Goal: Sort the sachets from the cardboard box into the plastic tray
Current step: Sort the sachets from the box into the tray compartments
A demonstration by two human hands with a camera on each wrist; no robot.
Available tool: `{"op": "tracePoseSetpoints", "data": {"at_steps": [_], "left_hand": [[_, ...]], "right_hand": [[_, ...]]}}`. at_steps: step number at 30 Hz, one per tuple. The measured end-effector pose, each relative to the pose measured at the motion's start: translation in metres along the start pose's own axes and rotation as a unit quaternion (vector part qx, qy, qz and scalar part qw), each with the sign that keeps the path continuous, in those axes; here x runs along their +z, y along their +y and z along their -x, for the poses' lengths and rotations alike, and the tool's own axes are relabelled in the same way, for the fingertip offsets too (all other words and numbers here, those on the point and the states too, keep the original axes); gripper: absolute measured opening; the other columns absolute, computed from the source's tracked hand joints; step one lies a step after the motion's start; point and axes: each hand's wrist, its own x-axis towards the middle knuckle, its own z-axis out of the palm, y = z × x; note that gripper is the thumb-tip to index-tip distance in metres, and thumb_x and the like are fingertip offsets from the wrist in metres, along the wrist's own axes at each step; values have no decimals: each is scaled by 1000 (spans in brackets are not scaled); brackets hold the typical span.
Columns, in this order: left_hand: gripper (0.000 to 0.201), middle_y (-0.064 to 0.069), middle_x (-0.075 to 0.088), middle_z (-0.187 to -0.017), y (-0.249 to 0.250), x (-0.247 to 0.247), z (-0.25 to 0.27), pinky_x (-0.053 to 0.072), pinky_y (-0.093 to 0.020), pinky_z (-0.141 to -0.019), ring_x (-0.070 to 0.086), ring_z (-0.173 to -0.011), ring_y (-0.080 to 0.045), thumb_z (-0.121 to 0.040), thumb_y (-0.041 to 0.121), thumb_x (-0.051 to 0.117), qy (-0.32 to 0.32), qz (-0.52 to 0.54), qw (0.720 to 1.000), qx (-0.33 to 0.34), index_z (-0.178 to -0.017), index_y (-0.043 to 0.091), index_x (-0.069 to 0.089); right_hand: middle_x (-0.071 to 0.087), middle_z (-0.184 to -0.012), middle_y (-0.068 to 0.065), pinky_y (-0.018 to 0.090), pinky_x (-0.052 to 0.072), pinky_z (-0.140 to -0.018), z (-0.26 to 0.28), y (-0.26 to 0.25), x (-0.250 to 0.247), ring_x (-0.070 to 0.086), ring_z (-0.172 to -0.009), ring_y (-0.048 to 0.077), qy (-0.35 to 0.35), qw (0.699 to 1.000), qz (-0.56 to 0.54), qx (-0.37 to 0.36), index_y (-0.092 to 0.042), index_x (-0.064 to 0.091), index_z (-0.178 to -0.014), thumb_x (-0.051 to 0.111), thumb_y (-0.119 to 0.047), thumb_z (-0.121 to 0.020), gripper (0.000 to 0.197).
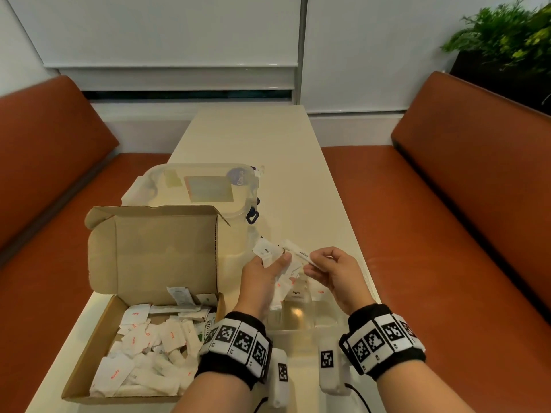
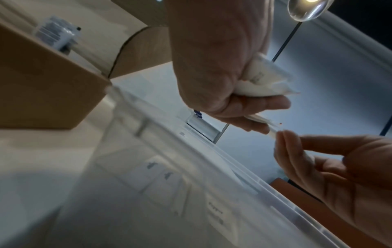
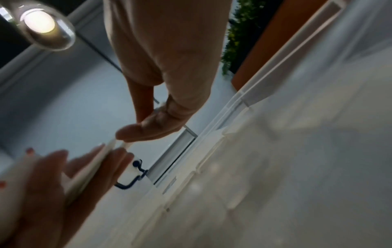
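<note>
Over the clear plastic tray (image 1: 298, 330), my left hand (image 1: 281, 260) grips a bunch of white sachets (image 1: 266, 250), one marked Pepper. My right hand (image 1: 311, 262) pinches the end of a thin sugar sachet (image 1: 299, 252) that still lies against that bunch. In the left wrist view the bunch (image 2: 265, 82) sits in my left fist, and the thin sachet (image 2: 268, 123) runs to my right fingertips (image 2: 285, 139). The open cardboard box (image 1: 155, 251) at the left holds many loose sachets (image 1: 143, 353). Several sachets (image 1: 295, 293) lie in the tray's compartments.
A clear plastic lid with blue clips (image 1: 205, 186) lies behind the box on the cream table (image 1: 253, 135). Orange benches (image 1: 447, 234) run along both sides. A green plant (image 1: 512, 34) stands at the far right. The table narrows toward the window wall.
</note>
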Motion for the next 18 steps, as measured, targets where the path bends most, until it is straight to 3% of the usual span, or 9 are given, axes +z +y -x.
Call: {"op": "tracePoseSetpoints", "data": {"at_steps": [3, 6, 8, 14, 18], "left_hand": [[24, -8, 73, -102, 2, 3, -2, 53, -45, -87, 68, -97, -28, -83, 12, 70, -2, 10, 1000, -6, -107, 9, 66], [14, -5, 75, -91, 1, 3, -4, 55, -35, -70, 70, -85, -25, -82, 10, 71, 0, 4, 1000, -8, -96, 11, 68], [11, -8, 75, -89, 2, 3, -4, 55, -34, -64, 71, -81, -27, -82, 8, 70, -5, -1, 1000, -14, -93, 10, 68], [26, -26, 69, -100, 7, 3, -3, 54, -49, -80, 68, -86, -36, -82, 4, 69, -38, -4, 999, -16, -105, -5, 64], [23, -21, 71, -99, 8, 2, -2, 56, -43, -79, 69, -88, -34, -82, 2, 69, -50, -15, 998, -17, -104, -1, 64]], "right_hand": [[64, -72, 14, 21, 55, -61, 2, 2, -1, 66, -60, 17, -43, 997, 62, 1, 1, 62, -87, 63, 0, -85, 3], [64, -72, 15, 22, 54, -60, 3, 2, -3, 65, -60, 17, -70, 993, 92, 18, -1, 61, -87, 64, 2, -84, 5], [66, -73, 14, 25, 56, -62, 2, 2, -5, 67, -64, 19, -76, 990, 116, 19, -4, 62, -88, 66, 0, -83, 7], [71, -76, 2, 23, 54, -70, -3, -3, -8, 66, -71, 13, -89, 963, 254, -30, -10, 70, -82, 70, -1, -79, 9], [72, -79, -4, 13, 48, -63, -4, -9, -6, 65, -71, 3, -99, 952, 287, -45, -22, 70, -88, 71, -10, -81, 13]]}}
